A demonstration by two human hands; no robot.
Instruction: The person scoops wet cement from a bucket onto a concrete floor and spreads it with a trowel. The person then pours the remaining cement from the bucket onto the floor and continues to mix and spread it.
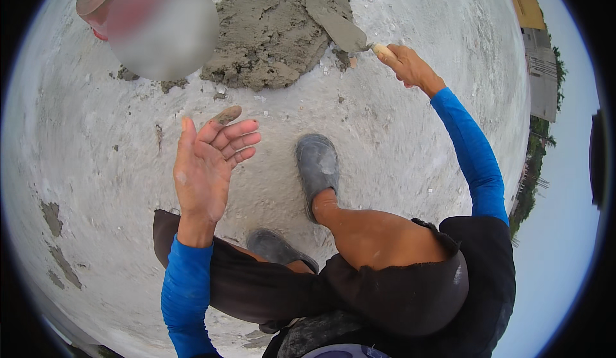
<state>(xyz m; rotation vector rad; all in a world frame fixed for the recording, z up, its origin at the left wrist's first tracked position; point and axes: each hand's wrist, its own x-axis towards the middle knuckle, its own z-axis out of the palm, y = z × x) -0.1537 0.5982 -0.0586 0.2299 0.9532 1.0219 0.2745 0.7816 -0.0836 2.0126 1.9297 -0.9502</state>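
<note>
two hands (208,172), one trowel (345,32), one mortar heap (266,37), two shoes (318,165), one bucket (97,4)

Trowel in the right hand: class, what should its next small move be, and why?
Probably push the trowel into the grey mortar heap and scoop: its blade already lies over the heap's right side, and the right hand has the pale handle gripped.
</note>
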